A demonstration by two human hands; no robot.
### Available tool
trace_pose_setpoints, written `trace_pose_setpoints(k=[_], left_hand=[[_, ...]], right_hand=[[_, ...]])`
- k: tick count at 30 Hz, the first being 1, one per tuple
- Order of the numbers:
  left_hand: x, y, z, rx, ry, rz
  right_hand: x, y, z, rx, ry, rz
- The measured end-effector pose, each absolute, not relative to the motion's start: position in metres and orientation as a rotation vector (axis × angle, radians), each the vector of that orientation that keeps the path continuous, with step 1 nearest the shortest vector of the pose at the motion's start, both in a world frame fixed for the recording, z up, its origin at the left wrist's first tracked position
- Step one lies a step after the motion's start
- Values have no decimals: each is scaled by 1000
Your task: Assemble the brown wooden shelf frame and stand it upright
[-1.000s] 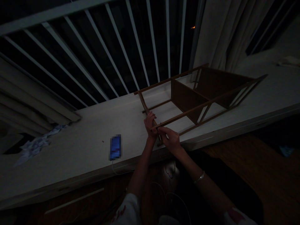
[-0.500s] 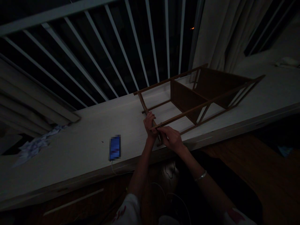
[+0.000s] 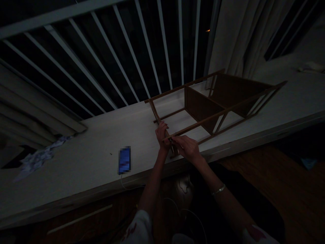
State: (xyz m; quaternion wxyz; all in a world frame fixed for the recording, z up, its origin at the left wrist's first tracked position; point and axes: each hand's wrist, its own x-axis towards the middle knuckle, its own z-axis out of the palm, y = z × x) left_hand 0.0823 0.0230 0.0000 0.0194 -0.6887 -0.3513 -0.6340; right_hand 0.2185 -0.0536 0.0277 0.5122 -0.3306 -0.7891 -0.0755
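A brown wooden shelf rack lies on its side along the pale window ledge. My left hand is closed around the end panel of the rack, near its front corner. My right hand is at the same corner, fingers pinched together against the joint between a long rail and the end panel. Something small and dark shows between the fingertips, too dim to name. Left of my hands, a phone with a blurred blue screen lies on the ledge, a cable attached at its lower end.
White railing bars stand behind the ledge, between curtains. A tiny dark piece lies left of the phone. Crumpled patterned cloth rests at the far left. Below the ledge edge is a dark wooden floor with loose white cables.
My right hand has shifted slightly to the right and turned a little at the corner of the rack. My left hand, the rack and the phone stay in place.
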Motion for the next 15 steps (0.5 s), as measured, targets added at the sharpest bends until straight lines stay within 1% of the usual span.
trace_pose_setpoints(k=[15], left_hand=[[83,22,1,-2127,-1080,-1965]], right_hand=[[221,-55,24,-864,-1704,-195]])
